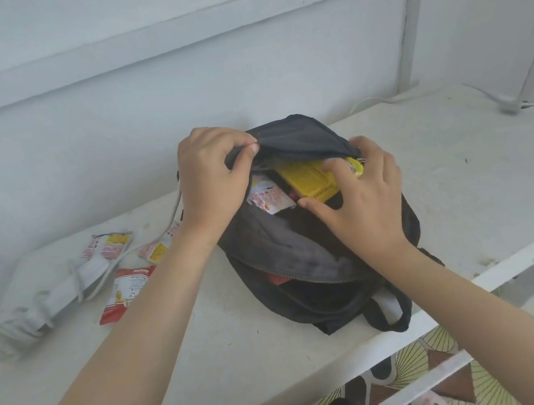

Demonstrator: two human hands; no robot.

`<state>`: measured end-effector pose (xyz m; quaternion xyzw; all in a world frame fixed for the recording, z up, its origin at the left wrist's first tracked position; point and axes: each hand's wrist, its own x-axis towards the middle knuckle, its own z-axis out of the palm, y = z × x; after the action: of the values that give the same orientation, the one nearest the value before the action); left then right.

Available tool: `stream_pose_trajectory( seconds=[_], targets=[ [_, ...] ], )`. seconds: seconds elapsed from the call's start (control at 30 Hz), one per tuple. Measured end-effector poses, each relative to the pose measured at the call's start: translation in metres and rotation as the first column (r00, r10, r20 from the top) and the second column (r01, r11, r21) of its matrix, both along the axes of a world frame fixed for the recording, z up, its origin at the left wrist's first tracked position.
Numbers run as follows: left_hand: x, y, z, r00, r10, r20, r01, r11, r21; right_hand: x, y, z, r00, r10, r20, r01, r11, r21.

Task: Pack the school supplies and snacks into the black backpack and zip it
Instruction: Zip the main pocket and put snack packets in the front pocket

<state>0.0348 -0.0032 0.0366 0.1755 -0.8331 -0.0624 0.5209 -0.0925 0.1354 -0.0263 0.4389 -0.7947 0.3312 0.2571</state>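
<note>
- Black backpack mid-table, mouth open. Soft fabric, sags; take it by the rim.
- Left grip pinches the top flap, holding it up.
- Right grip holds yellow packet at the mouth. Probably light and crushable.
- Snack packets lie unpacked to the left.

A white table stands against the wall. A black backpack lies at the middle, reaching its front edge. Toward the left end lies a folded white umbrella, with pink packets just beside it and a red packet nearer the front. A white plug rests at the far right corner.
</note>
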Motion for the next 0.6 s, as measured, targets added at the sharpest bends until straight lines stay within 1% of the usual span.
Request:
stream_pose_trajectory(
  seconds=[0.07, 0.17, 0.23, 0.3, 0.37, 0.4, 0.47, 0.6],
  targets=[
    [0.002, 0.0, -0.002, 1.0, 0.001, 0.003, -0.001, 1.0, 0.003, 0.008, -0.002, -0.002, 0.999, 0.038, -0.015, -0.038, 0.999, -0.016],
    [0.004, 0.0, -0.003, 1.0, -0.005, 0.01, 0.005, 1.0, 0.006, 0.018, 0.01, -0.009, 0.985, 0.162, 0.057, -0.163, 0.987, 0.002],
    [0.005, 0.0, -0.004, 1.0, -0.006, 0.008, 0.006, 1.0, 0.004, 0.019, 0.022, -0.015, 0.96, 0.256, 0.112, -0.261, 0.965, 0.036],
    [0.006, 0.0, -0.006, 1.0, -0.001, 0.006, 0.001, 1.0, -0.005, 0.016, 0.028, -0.017, 0.93, 0.336, 0.149, -0.357, 0.923, 0.142],
    [0.005, 0.001, -0.007, 1.0, -0.002, 0.002, 0.002, 1.0, -0.009, 0.008, 0.025, -0.016, 0.908, 0.386, 0.161, -0.418, 0.853, 0.312],
    [0.005, 0.001, -0.008, 1.0, -0.003, -0.001, 0.003, 1.0, -0.01, 0.004, 0.021, -0.015, 0.904, 0.395, 0.162, -0.427, 0.82, 0.382],
    [0.005, 0.003, -0.008, 1.0, 0.001, -0.005, -0.001, 1.0, -0.008, -0.002, 0.008, -0.013, 0.917, 0.374, 0.141, -0.394, 0.788, 0.473],
    [0.006, 0.002, -0.008, 1.0, 0.022, 0.015, -0.022, 1.0, -0.019, -0.008, -0.02, -0.008, 0.955, 0.296, 0.009, -0.254, 0.804, 0.538]
  ],
)
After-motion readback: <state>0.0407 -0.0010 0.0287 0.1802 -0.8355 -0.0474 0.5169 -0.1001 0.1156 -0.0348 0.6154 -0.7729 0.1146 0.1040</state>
